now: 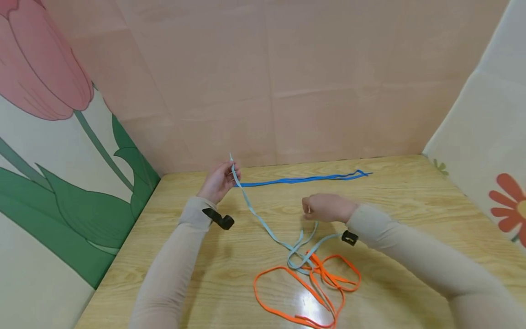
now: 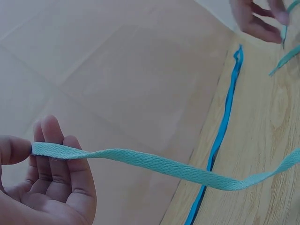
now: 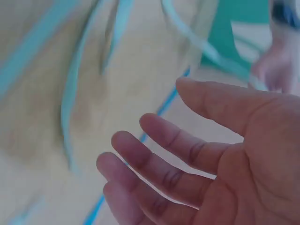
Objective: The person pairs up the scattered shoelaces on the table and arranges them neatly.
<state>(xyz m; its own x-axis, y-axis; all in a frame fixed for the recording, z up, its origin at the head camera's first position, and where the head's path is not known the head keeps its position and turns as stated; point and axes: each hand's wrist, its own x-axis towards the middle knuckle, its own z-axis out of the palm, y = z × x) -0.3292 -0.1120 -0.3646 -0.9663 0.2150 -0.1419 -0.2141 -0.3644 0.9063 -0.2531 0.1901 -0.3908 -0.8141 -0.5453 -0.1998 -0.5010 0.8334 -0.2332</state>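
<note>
My left hand [image 1: 219, 180] pinches one end of a flat light-blue shoelace [image 1: 263, 223] between thumb and fingers, raised near the back of the table. In the left wrist view the held shoelace [image 2: 154, 161] stretches away to the right. Its far part drops into a loose tangle on the tabletop. Just above that tangle hovers my right hand [image 1: 328, 208]. The right wrist view shows that hand [image 3: 225, 154] with relaxed, spread fingers and nothing in them, light-blue strands hanging beyond the fingertips. Orange shoelaces [image 1: 324, 273] lie in loops partly under the light-blue tangle.
A doubled blue shoelace [image 1: 304, 179] lies straight along the back of the wooden table [image 1: 230, 274]. Behind it rises a pink backdrop [image 1: 271, 91], with a tulip-printed panel [image 1: 49, 59] at left and a flower-printed panel [image 1: 485, 137] at right.
</note>
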